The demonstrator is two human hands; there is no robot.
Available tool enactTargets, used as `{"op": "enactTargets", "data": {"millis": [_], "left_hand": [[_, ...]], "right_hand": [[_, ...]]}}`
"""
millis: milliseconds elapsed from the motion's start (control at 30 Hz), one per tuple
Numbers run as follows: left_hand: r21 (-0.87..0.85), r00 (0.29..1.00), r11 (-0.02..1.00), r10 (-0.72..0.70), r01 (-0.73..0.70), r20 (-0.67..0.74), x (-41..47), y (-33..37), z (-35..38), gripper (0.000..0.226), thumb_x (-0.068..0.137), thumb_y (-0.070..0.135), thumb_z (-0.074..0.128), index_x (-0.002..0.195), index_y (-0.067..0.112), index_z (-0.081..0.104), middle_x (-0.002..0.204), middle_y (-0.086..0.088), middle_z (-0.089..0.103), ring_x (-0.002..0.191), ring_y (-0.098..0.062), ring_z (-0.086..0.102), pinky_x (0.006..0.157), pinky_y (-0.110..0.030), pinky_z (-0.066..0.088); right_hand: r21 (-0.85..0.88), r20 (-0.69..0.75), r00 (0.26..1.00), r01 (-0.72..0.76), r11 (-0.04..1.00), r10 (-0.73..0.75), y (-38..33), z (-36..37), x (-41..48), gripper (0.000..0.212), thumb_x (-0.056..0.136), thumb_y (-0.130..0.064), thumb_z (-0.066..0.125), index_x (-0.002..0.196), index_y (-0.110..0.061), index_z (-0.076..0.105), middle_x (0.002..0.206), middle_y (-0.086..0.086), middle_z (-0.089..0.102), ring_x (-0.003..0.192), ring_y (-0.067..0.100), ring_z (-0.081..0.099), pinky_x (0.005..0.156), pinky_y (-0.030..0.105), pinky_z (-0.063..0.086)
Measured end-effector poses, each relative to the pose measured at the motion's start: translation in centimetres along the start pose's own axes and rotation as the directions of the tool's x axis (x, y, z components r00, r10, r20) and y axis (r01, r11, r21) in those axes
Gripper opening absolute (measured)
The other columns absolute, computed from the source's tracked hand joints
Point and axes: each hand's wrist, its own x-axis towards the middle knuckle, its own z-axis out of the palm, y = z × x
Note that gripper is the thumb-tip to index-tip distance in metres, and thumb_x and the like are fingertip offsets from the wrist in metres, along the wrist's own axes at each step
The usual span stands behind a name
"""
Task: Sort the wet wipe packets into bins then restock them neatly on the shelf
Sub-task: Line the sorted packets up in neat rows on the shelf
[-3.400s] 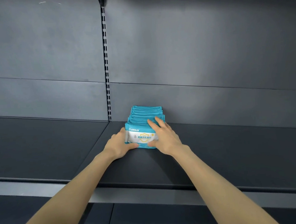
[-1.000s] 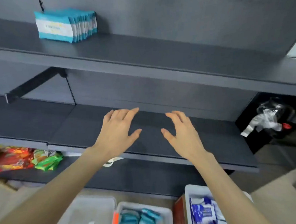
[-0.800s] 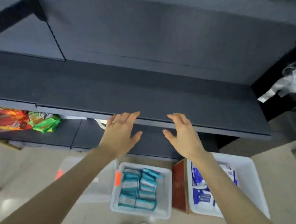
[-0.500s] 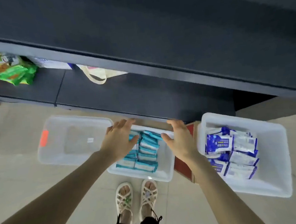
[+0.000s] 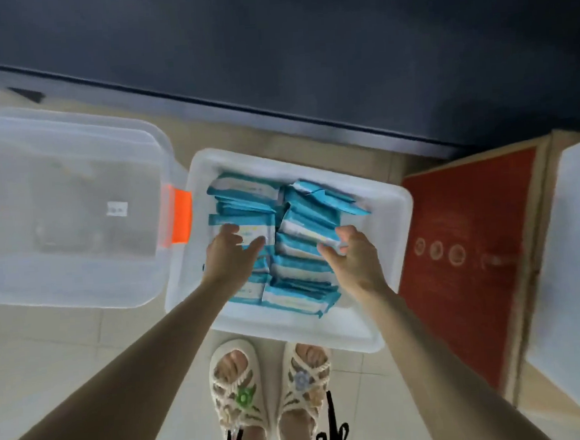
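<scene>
Down from shelf (image 5: 304,47): left hand (image 5: 231,255), right hand (image 5: 352,253) now on packets (image 5: 302,219) mid-bin (image 5: 383,199), fingers (image 5: 230,230) spread, nothing gripped; next restock batch starting.

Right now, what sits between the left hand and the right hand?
Head view: teal wet wipe packets, stacked in the white bin, fill the gap between the left hand and the right hand. Nothing else shows there.

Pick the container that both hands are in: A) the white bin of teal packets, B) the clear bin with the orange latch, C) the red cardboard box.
A: the left hand and right hand are both on the teal packets inside the white bin.
</scene>
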Motion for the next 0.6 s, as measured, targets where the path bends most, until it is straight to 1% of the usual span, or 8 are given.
{"op": "enactTargets", "data": {"millis": [67, 167, 233, 300, 433, 500, 533, 600], "left_hand": [[-0.067, 0.999, 0.998, -0.018, 0.016, -0.038, 3.7, -0.9, 1.8, 0.061, 0.088, 0.041, 0.062, 0.133, 0.005, 0.044, 0.123, -0.010, 0.058, 0.112, -0.027, 0.055, 0.091, -0.035, 0.044], [-0.213, 0.992, 0.977, -0.043, 0.016, -0.123, 8.2, -1.0, 3.7, 0.071, 0.081, 0.055, 0.063, 0.122, -0.002, 0.051, 0.109, -0.019, 0.062, 0.101, -0.035, 0.059, 0.074, -0.039, 0.044], [-0.352, 0.981, 0.936, -0.099, 0.034, -0.167, 10.2, -0.6, 4.7, 0.067, 0.075, 0.062, 0.064, 0.113, 0.008, 0.052, 0.095, -0.009, 0.062, 0.087, -0.028, 0.061, 0.066, -0.033, 0.043], [-0.468, 0.964, 0.882, -0.168, 0.053, -0.207, 11.4, -0.5, 5.8, 0.057, 0.077, 0.058, 0.066, 0.111, 0.017, 0.046, 0.094, 0.004, 0.057, 0.082, -0.014, 0.056, 0.067, -0.025, 0.042], [-0.560, 0.931, 0.828, -0.186, -0.024, -0.314, 11.9, -1.1, 7.3, 0.034, 0.083, 0.037, 0.069, 0.099, 0.020, 0.045, 0.085, 0.011, 0.056, 0.073, -0.002, 0.054, 0.058, -0.014, 0.040], [-0.590, 0.928, 0.806, -0.186, -0.043, -0.322, 11.8, -1.5, 7.4, 0.027, 0.083, 0.032, 0.070, 0.094, 0.017, 0.050, 0.081, 0.009, 0.058, 0.070, -0.004, 0.056, 0.059, -0.015, 0.043], [-0.596, 0.930, 0.801, -0.178, -0.053, -0.323, 11.6, -1.6, 7.4, 0.024, 0.083, 0.030, 0.070, 0.091, 0.015, 0.052, 0.079, 0.007, 0.058, 0.069, -0.006, 0.056, 0.060, -0.017, 0.045], [-0.597, 0.936, 0.800, -0.156, -0.068, -0.315, 10.7, -1.6, 7.2, 0.018, 0.085, 0.027, 0.068, 0.088, 0.013, 0.056, 0.076, 0.006, 0.060, 0.068, -0.008, 0.057, 0.063, -0.022, 0.049]], "right_hand": [[0.086, -0.034, 0.999, -0.026, 0.996, 0.029, 1.2, 2.1, 3.3, 0.061, 0.093, -0.039, 0.057, 0.142, -0.008, 0.037, 0.143, 0.010, 0.043, 0.129, 0.024, 0.045, 0.107, 0.037, 0.036], [0.220, -0.095, 0.992, -0.060, 0.974, 0.082, 2.7, 4.3, 7.3, 0.071, 0.091, -0.043, 0.060, 0.147, -0.010, 0.031, 0.151, 0.007, 0.035, 0.138, 0.023, 0.033, 0.112, 0.035, 0.028], [0.307, -0.144, 0.985, -0.047, 0.950, 0.095, 3.5, 5.7, 9.5, 0.069, 0.088, -0.043, 0.064, 0.145, -0.015, 0.036, 0.149, 0.004, 0.039, 0.138, 0.021, 0.033, 0.113, 0.033, 0.026], [0.318, -0.209, 0.975, -0.006, 0.948, 0.077, 4.1, 7.0, 10.9, 0.061, 0.084, -0.043, 0.068, 0.137, -0.020, 0.049, 0.139, 0.001, 0.050, 0.131, 0.022, 0.040, 0.114, 0.040, 0.028], [0.385, -0.352, 0.929, 0.031, 0.922, 0.116, 5.1, 8.8, 12.8, 0.038, 0.074, -0.042, 0.074, 0.110, -0.029, 0.069, 0.115, -0.006, 0.065, 0.112, 0.023, 0.054, 0.103, 0.045, 0.039], [0.450, -0.380, 0.911, 0.033, 0.892, 0.159, 5.1, 8.9, 13.1, 0.030, 0.073, -0.043, 0.075, 0.101, -0.031, 0.072, 0.105, -0.010, 0.068, 0.108, 0.021, 0.057, 0.103, 0.040, 0.037], [0.447, -0.382, 0.909, 0.024, 0.894, 0.167, 5.0, 8.8, 13.0, 0.027, 0.075, -0.043, 0.075, 0.099, -0.030, 0.073, 0.101, -0.013, 0.067, 0.109, 0.020, 0.056, 0.103, 0.032, 0.030], [0.395, -0.396, 0.903, 0.000, 0.918, 0.170, 4.4, 8.5, 12.0, 0.022, 0.079, -0.042, 0.073, 0.097, -0.029, 0.072, 0.096, -0.015, 0.062, 0.112, 0.017, 0.051, 0.086, 0.021, 0.017]]}}
